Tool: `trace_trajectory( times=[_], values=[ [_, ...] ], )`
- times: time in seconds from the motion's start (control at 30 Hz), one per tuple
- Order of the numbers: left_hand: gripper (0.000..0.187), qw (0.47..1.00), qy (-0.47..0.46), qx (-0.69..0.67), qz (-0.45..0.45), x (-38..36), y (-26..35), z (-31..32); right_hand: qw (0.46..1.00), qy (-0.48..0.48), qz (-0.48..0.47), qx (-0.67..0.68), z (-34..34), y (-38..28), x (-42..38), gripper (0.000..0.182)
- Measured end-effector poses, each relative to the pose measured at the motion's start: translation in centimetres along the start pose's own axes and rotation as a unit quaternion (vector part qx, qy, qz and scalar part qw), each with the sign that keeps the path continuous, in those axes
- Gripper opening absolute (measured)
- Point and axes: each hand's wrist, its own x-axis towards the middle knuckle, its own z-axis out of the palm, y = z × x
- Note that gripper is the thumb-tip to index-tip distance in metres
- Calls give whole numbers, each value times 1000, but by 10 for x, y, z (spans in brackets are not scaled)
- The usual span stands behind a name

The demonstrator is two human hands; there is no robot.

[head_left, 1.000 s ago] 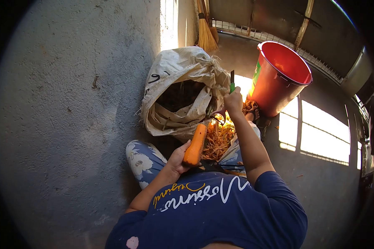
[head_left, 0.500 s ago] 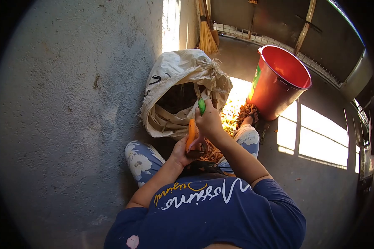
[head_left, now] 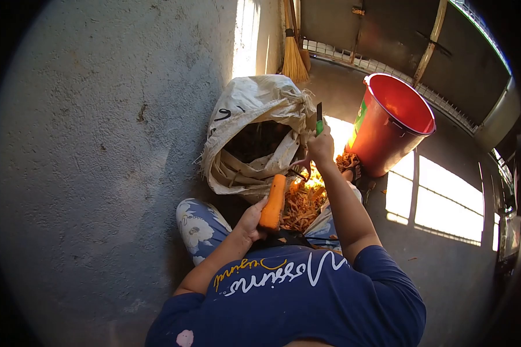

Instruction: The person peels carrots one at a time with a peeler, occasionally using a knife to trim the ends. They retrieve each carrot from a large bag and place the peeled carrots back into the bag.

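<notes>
My left hand (head_left: 252, 222) is closed around the lower end of a peeled orange carrot (head_left: 273, 202), which points up and slightly right. Further up and to the right, my right hand (head_left: 322, 146) grips a pink Y-shaped peeler (head_left: 307, 165), its head hanging below the fist, apart from the carrot. Out of the top of the same fist sticks a green-handled knife (head_left: 319, 126) with a narrow dark blade. Orange peelings (head_left: 301, 209) lie heaped between my legs, under the peeler.
An open white woven sack (head_left: 223, 150) with dark contents stands in front, beside the rough grey wall (head_left: 98, 144). A tall red bucket (head_left: 379, 139) stands at the right, more peelings at its foot. A straw broom (head_left: 294, 61) leans behind the sack.
My right hand has moved up and right, carrying the peeler off the carrot. The carrot has shifted slightly right and down in my left hand and shows more fully.
</notes>
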Motion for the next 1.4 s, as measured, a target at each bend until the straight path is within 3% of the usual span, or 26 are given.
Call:
trace_trajectory(
  times=[0.1, 0.2, 0.3, 0.37, 0.43, 0.5, 0.57, 0.67, 0.8, 0.9, 1.1, 1.17, 1.23, 1.3, 1.4],
  values=[
    [40, 998, 39, -37, 35, 2, 12, 8, 995, -35, -65, 74, -3, -30, -35, 21],
    [39, 997, 53, -43, 47, 7, 15, 4, 991, -74, -66, 85, -4, -50, -61, 22],
    [38, 996, 54, -34, 58, 17, 10, -6, 985, -105, -106, 84, -2, -73, -79, 23],
    [38, 998, 25, 9, 51, 22, 5, -16, 985, -150, -91, 8, -4, -89, -87, 23],
    [39, 999, 31, -2, 41, 16, 3, -9, 985, -139, -106, 1, 10, -80, -71, 24],
    [40, 999, 41, -14, 28, 10, -1, -15, 993, -90, -44, -61, 11, -72, -39, 25],
    [41, 996, -75, 39, 9, 3, 0, -37, 997, -30, -33, -67, 12, -48, -8, 26],
    [43, 997, -81, -12, 4, 4, 5, -42, 1000, 13, -23, -15, 18, -23, 5, 21],
    [40, 993, 4, -116, 24, 5, 11, -17, 992, -57, -73, 87, 12, -51, -48, 24],
    [42, 995, 12, -95, 7, 8, 15, -11, 978, -121, -114, 124, 7, -66, -83, 23],
    [36, 990, -67, -126, 4, 28, 6, -35, 980, -176, -56, 75, -1, -85, -100, 24],
    [37, 986, -93, -141, -5, 25, 6, -26, 983, -161, -60, 64, 2, -82, -97, 24],
    [38, 993, 17, -118, 2, 6, 10, 10, 986, -146, -62, 53, 6, -77, -90, 24],
    [39, 997, 9, -73, -14, 2, 4, -3, 989, -142, -39, 6, 8, -70, -71, 24],
    [42, 999, 10, 1, -40, -12, -7, 0, 997, -59, -15, -46, 24, -14, -12, 25]
  ],
)
